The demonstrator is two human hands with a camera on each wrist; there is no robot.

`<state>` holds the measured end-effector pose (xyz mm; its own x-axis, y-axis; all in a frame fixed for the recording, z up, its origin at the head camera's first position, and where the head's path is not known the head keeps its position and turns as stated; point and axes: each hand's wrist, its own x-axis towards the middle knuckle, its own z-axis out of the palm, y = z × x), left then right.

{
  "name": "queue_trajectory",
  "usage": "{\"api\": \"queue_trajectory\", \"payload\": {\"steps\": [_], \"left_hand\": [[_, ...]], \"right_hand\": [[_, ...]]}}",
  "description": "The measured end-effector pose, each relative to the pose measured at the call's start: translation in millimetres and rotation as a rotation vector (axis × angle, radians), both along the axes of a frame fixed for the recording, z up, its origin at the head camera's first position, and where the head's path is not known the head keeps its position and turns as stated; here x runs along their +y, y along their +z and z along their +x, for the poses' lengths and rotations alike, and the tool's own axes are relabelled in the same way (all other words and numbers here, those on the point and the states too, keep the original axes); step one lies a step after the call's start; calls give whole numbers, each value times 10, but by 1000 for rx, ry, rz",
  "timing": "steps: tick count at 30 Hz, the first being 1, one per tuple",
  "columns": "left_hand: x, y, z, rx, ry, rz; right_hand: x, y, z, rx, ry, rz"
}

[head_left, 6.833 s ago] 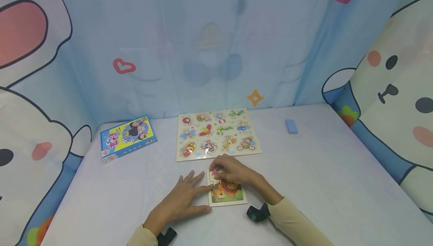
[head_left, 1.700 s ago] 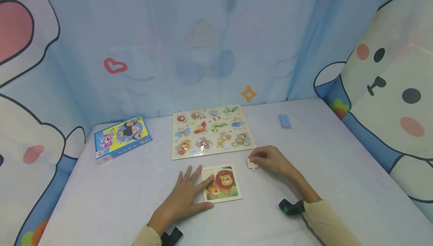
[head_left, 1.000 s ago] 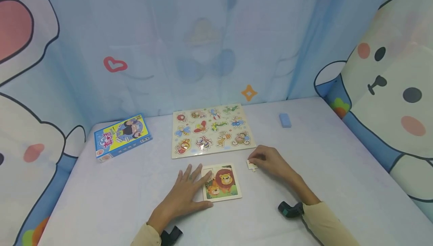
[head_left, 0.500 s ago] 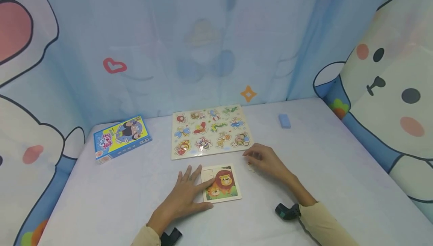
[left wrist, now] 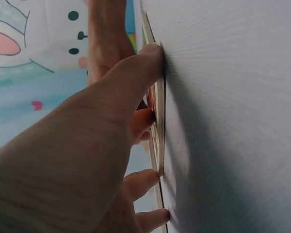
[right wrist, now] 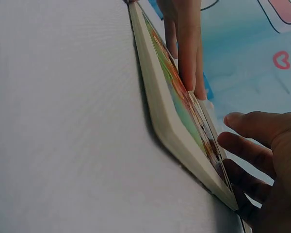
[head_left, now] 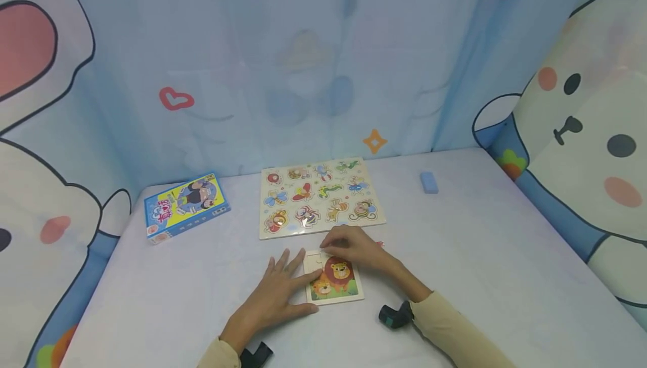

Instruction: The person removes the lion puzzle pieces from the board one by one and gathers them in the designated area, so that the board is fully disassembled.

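A small square wooden jigsaw puzzle [head_left: 338, 281] with a lion and a cub lies near the table's middle. Its upper left corner shows pale wood with a piece outline. My left hand [head_left: 273, 295] lies spread at the puzzle's left side, index fingertip on the picture and thumb by the near left corner. My right hand [head_left: 354, 247] hovers at the far edge with bent, parted fingers; in the right wrist view, no piece shows between its fingers [right wrist: 247, 148]. Just past that hand, a puzzle piece [head_left: 381, 243] lies on the table, mostly hidden.
Behind the puzzle lies a larger wooden animal puzzle board [head_left: 323, 194]. To the left rests a blue and yellow box [head_left: 187, 208]. A small light blue block [head_left: 429, 182] lies at the back right. Printed curtains [head_left: 303, 76] border the white table [head_left: 465, 278].
My right hand pulled a piece from the upper left corner, carried it right, set it on the table, let go and moved back over the puzzle. My left hand stayed in place.
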<state>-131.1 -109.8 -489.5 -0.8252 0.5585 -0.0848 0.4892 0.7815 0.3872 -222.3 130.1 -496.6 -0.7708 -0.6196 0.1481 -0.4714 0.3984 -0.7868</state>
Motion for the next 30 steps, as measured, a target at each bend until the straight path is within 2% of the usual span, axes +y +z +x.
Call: {"api": "queue_trajectory", "payload": {"steps": [4, 9, 15, 22, 30], "left_hand": [[2, 3, 6, -3, 0, -3], [7, 16, 5, -13, 3, -6], [11, 20, 7, -10, 3, -6], [42, 12, 10, 3, -11, 3], [78, 8, 9, 13, -12, -28]], "right_hand": [[-44, 1, 12, 4, 21, 54], [-62, -19, 42, 86, 33, 163], [-72, -37, 59, 140, 36, 193], [-65, -55, 59, 105, 22, 176], [-63, -61, 54, 78, 2, 168]]}}
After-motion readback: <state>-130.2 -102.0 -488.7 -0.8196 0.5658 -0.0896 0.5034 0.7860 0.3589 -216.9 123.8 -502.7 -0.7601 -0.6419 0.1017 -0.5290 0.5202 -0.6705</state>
